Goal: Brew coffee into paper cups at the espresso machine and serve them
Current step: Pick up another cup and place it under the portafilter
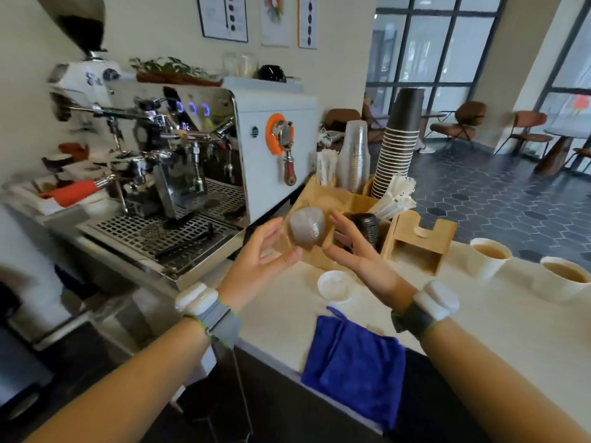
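A: Neither hand has hold of anything. The left hand is spread, fingers loosely curled, palm turned toward the right. The right hand mirrors it, fingers extended, palm facing left. Both hang above the counter edge, apart from each other.

B: What sits between them?

A: A stack of clear lids, blurred, in the wooden organizer. Whether any fingertip touches it I cannot tell.

B: And the cups of coffee?

A: Two filled paper cups stand at about three o'clock from the hands on the white counter: the nearer cup and the farther cup just beside it toward the picture's edge. Both show light brown coffee, uncovered. A third small white cup stands at six o'clock from the right hand; what it holds is unclear.

B: The machine?

A: The espresso machine lies at ten o'clock from the hands, with a portafilter hung on its white side panel. At twelve o'clock, behind the organizer, rises a tall stack of paper cups beside a stack of clear plastic cups.

B: Anything nearer?

A: A folded blue cloth at six o'clock, draped over the counter's near edge. Each wrist wears a band with a white device.
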Demonstrator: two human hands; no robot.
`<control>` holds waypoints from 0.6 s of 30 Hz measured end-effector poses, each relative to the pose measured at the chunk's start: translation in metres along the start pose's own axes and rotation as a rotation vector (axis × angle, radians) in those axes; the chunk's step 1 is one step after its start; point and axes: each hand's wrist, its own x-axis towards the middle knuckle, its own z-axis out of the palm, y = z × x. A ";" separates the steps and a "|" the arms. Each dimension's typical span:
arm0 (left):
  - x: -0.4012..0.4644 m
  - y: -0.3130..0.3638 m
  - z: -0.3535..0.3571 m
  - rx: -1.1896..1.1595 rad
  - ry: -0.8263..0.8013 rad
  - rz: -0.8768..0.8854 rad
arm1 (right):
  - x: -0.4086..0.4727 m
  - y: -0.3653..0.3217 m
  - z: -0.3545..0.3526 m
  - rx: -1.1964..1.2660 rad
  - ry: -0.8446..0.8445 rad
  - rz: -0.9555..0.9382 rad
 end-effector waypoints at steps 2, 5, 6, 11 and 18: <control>-0.013 0.000 -0.025 0.012 0.023 -0.005 | 0.006 -0.003 0.027 -0.023 -0.013 -0.017; -0.043 0.000 -0.075 0.038 0.104 -0.020 | 0.025 -0.008 0.080 -0.051 -0.064 -0.017; -0.045 0.000 -0.080 0.043 0.116 -0.032 | 0.027 -0.008 0.085 -0.041 -0.068 -0.019; -0.078 -0.006 -0.143 0.076 0.276 -0.081 | 0.056 -0.008 0.156 -0.021 -0.249 -0.048; -0.108 -0.034 -0.245 0.073 0.435 -0.141 | 0.123 -0.004 0.261 0.044 -0.487 -0.042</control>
